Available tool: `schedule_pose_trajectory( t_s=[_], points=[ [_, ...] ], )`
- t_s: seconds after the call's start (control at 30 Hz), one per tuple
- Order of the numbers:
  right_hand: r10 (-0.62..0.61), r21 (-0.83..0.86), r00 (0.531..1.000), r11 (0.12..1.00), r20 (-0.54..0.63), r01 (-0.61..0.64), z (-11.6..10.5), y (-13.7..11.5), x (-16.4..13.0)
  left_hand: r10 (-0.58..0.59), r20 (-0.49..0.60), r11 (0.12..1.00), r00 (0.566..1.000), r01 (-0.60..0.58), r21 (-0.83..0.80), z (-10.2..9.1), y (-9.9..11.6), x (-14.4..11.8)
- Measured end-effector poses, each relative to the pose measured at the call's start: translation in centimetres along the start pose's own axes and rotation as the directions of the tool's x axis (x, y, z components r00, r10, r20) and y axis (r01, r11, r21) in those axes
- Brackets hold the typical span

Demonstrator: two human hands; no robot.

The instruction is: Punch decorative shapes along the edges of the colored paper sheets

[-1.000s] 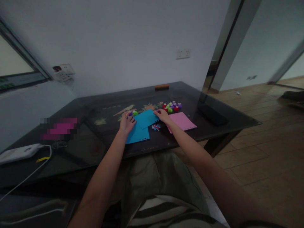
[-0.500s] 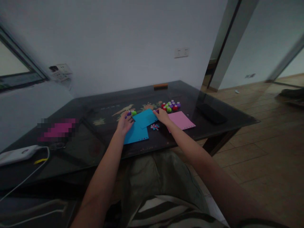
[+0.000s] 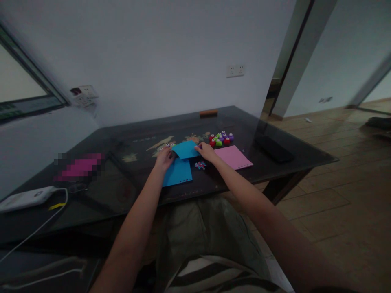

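Note:
My left hand (image 3: 164, 158) and my right hand (image 3: 206, 151) each grip a side of a small blue paper sheet (image 3: 185, 149), which is lifted slightly off the dark glass table (image 3: 128, 179). A second blue sheet (image 3: 178, 172) with punched holes along its near edge lies flat under it, partly covered by my left hand. Small purple and green punches (image 3: 169, 145) sit just beyond my left fingers. A little pile of punched scraps (image 3: 200, 165) lies below my right hand.
A pink sheet (image 3: 233, 156) lies to the right, with a cluster of red, green and purple punches (image 3: 221, 138) behind it. A black flat object (image 3: 273, 148) is further right. A white device with a cable (image 3: 26, 197) sits at the left edge.
The upper blue sheet has been raised and its near edge tipped up between both hands. My left hand shifted slightly toward the sheet's left corner.

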State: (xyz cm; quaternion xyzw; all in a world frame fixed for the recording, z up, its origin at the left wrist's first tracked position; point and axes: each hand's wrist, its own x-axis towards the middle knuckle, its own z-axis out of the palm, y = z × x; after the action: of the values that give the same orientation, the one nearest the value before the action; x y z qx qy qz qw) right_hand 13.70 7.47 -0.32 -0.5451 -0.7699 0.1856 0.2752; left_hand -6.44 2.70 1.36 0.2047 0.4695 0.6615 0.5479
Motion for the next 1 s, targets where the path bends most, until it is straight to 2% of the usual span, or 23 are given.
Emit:
schedule_pose_trajectory(
  t_s=[0.07,0.13,0.3,0.43,0.6,0.73,0.8,0.87,0.93,1.0],
  points=[
    [-0.011,0.02,1.0,1.0,-0.017,0.011,0.2,0.2,0.1,0.065,-0.076,0.998,0.995,-0.064,0.012,0.3,-0.4,0.0],
    [-0.011,0.031,1.0,0.999,-0.026,0.012,0.4,0.3,0.1,0.084,-0.106,0.996,0.991,-0.084,0.012,0.5,-0.6,-0.1],
    [0.004,0.043,1.0,0.999,-0.022,-0.003,0.3,0.1,0.0,0.07,-0.023,0.998,0.997,-0.07,0.009,0.9,-0.9,0.0],
    [0.01,0.061,1.0,0.998,-0.02,-0.008,0.2,0.1,-0.1,0.015,0.069,0.98,0.998,-0.029,0.198,1.6,-1.3,0.4],
    [0.004,0.127,0.999,0.992,-0.038,0.001,0.3,0.3,-0.2,-0.006,0.088,0.936,0.996,-0.025,0.351,2.2,-2.1,0.5],
    [0.046,0.266,0.995,0.964,-0.088,-0.021,0.2,0.5,-0.1,0.085,0.126,0.892,0.988,-0.131,0.433,1.6,-2.7,0.3],
    [0.063,0.378,0.985,0.926,-0.159,0.002,0.0,0.6,0.1,0.175,0.122,0.88,0.977,-0.211,0.425,1.1,-2.6,0.3],
    [0.079,0.528,0.966,0.847,-0.245,0.064,-0.5,0.7,0.3,0.263,0.101,0.872,0.96,-0.281,0.401,0.7,-2.4,0.3],
    [0.112,0.677,0.948,0.725,-0.297,0.127,-1.1,0.8,0.5,0.323,0.075,0.879,0.943,-0.328,0.347,0.4,-2.0,0.2],
    [0.146,0.788,0.945,0.596,-0.291,0.151,-1.7,0.9,0.5,0.289,0.07,0.925,0.955,-0.297,0.236,0.1,-1.6,0.1]
  ],
)
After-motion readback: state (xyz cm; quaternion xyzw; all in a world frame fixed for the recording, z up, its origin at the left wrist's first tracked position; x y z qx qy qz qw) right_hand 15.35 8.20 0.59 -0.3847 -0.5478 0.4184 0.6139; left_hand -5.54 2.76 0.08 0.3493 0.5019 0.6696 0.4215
